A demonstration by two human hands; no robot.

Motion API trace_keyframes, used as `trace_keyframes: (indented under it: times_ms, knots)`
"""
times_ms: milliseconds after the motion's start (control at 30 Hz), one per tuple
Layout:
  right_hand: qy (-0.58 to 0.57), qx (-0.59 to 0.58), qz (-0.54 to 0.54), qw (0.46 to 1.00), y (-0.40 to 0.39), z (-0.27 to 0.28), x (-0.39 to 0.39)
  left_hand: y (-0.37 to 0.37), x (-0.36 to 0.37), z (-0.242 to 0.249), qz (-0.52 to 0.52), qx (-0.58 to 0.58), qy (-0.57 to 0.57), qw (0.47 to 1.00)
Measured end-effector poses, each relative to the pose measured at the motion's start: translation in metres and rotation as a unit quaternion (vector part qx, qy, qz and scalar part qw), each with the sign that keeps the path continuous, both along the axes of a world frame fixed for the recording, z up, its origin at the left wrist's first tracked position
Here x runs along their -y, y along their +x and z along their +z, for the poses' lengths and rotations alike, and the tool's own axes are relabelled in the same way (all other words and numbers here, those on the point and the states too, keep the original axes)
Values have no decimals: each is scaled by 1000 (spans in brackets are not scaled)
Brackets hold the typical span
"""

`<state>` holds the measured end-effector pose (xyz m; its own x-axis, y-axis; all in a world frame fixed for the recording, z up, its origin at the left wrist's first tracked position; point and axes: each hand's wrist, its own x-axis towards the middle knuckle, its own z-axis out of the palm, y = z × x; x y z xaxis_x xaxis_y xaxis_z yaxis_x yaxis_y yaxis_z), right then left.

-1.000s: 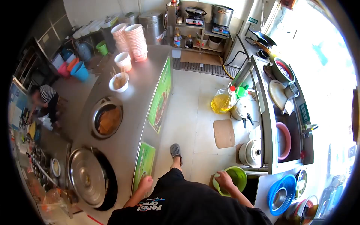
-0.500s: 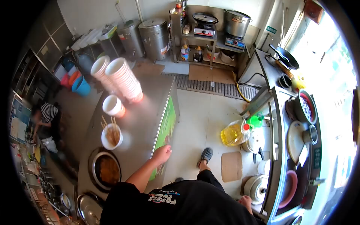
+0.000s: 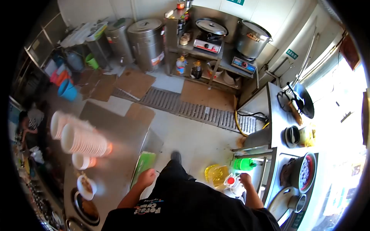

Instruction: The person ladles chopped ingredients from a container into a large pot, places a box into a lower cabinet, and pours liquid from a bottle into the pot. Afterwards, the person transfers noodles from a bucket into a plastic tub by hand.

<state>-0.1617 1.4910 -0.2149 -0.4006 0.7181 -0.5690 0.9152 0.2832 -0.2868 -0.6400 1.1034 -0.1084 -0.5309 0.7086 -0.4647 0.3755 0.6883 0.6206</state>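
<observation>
My left hand (image 3: pixel 147 177) hangs loosely curled beside the steel counter (image 3: pixel 111 119), close to its green side panel (image 3: pixel 143 164). No object shows in its fingers. My right hand (image 3: pixel 245 179) is also curled, with nothing visible in it. In this view it is close to a large bottle of yellow oil (image 3: pixel 216 175) with a red cap and a green bottle (image 3: pixel 244 164), both low by the right-hand bench. Stacks of paper cups (image 3: pixel 83 140) stand on the counter, with a white cup of sticks (image 3: pixel 86 187) and a round pot of brown food (image 3: pixel 85 208) nearer me.
A floor drain grate (image 3: pixel 165 104) and cardboard sheets (image 3: pixel 135 82) lie ahead. Two burners carry a covered pan (image 3: pixel 211 27) and a tall pot (image 3: pixel 252 38). The right bench holds a wok (image 3: pixel 304 100) and a basin (image 3: pixel 307 173). Another person (image 3: pixel 32 119) is at far left.
I have stepped forward and my view has turned right. The counter and cups have shifted left and down. My right hand has swung forward and up; my left hand stays curled beside the counter.
</observation>
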Motion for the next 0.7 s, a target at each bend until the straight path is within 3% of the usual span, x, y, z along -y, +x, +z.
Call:
trace_keyframes:
  times_ms: [33,67,133,167,200,233,300,333,367,400,433,500,533,567,633,700]
  knots:
    - [70,-106,23,992,11,-40,-46,-12,-14,-11,34,-11,29,999]
    - [-36,-93,-207,973,-51,32,-67,-24,-32,-22,70,-21,55,996]
    - [-34,-36,-135,990,-86,36,-133,-51,-74,-41,93,0,70,993]
    - [-41,-64,-200,977,-101,25,-153,-64,-102,-38,201,181,105,957]
    - [-45,-92,-262,960,-114,3,-179,-79,-134,-31,303,352,138,875]
    - [2,29,72,997,-87,-67,-218,-97,-172,-15,354,379,117,847]
    - [-92,86,-58,990,-191,10,-217,-145,-218,-44,329,380,144,852]
    - [-175,-30,-198,964,-213,9,-220,-157,-231,-51,295,375,162,864]
    - [-192,14,-23,981,-258,23,-232,-178,-259,-31,325,377,190,846]
    - [-133,15,153,979,-294,22,-248,-202,-280,-12,331,379,186,844]
    - [-92,-9,213,973,-340,38,-259,-221,-298,7,366,365,202,832]
    - [-126,-21,137,982,-416,40,-292,-247,-319,22,434,340,208,808]
    - [-73,-39,273,958,-447,25,-318,-255,-322,23,442,340,203,805]
    - [-82,-35,198,976,-478,5,-338,-260,-321,20,470,325,184,800]
    - [-95,-24,282,954,-561,4,-382,-258,-314,6,530,300,149,779]
    - [-95,18,310,946,-630,-33,-426,-234,-304,-11,608,270,106,739]
